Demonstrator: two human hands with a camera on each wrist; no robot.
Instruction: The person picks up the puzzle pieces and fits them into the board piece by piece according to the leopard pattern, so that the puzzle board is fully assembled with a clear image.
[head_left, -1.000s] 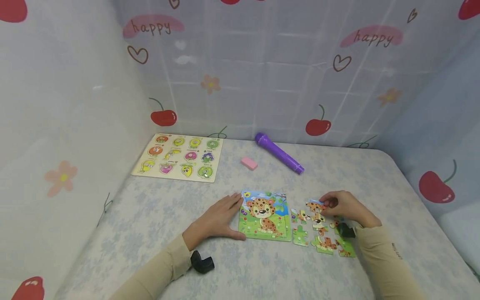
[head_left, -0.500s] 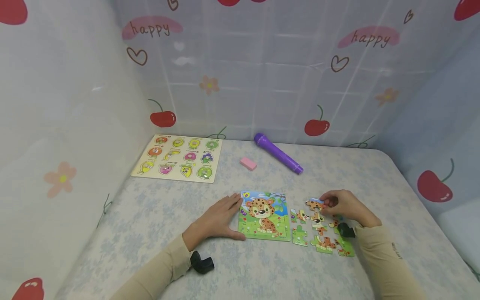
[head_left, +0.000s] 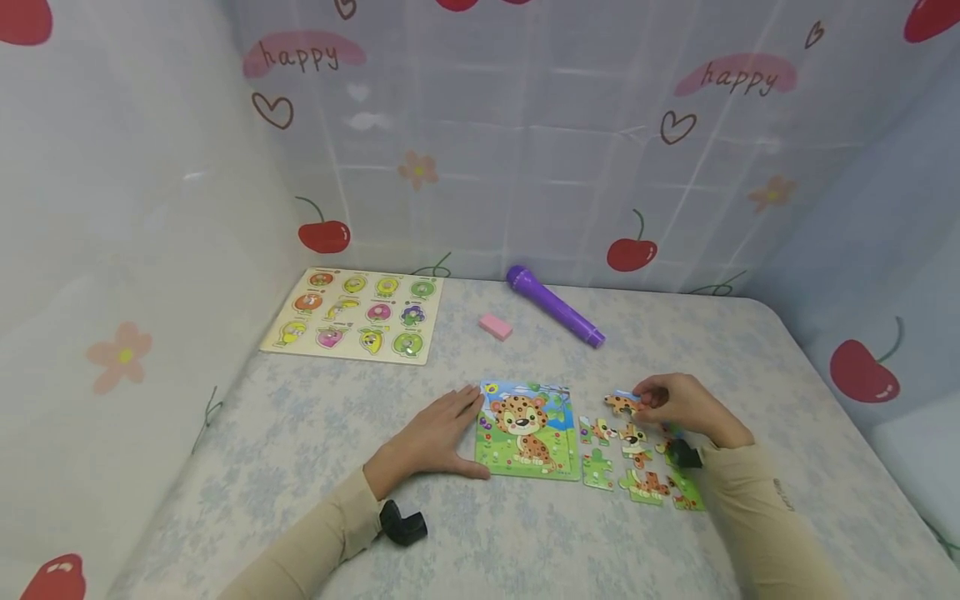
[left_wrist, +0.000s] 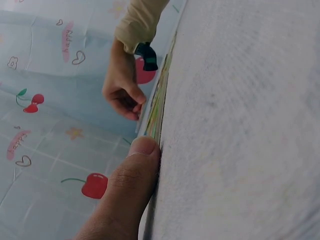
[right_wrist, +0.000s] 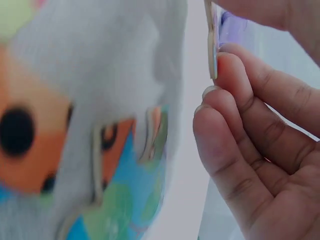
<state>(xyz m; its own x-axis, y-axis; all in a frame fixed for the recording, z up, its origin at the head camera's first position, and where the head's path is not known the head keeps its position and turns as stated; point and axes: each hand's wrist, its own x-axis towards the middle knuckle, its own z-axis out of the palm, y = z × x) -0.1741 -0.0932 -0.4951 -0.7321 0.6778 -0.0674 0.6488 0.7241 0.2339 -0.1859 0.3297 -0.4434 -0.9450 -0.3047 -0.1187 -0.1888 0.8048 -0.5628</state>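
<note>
My left hand (head_left: 431,437) lies with spread, straight fingers along the left edge of a square leopard picture board (head_left: 517,468). In the left wrist view, its thumb (left_wrist: 131,172) meets the board's thin edge. My right hand (head_left: 690,408) pinches a spotted jigsaw piece (head_left: 622,403) at the piece's right side, above the other pieces. The right wrist view shows that piece edge-on (right_wrist: 212,50) between thumb and index finger, with the other fingers curled. Several loose leopard jigsaw pieces (head_left: 597,471) are spread right of the board, some partly hidden under the right wrist.
A fruit puzzle board (head_left: 352,329) lies at the back left of the table (head_left: 300,433). Behind the leopard board are a pink eraser-like block (head_left: 496,326) and a purple toy microphone (head_left: 555,306). A cherry-printed curtain (head_left: 480,167) rises behind the table.
My right hand has shifted slightly left and away from me, carrying the pinched jigsaw piece along. The left hand stays at the board's edge.
</note>
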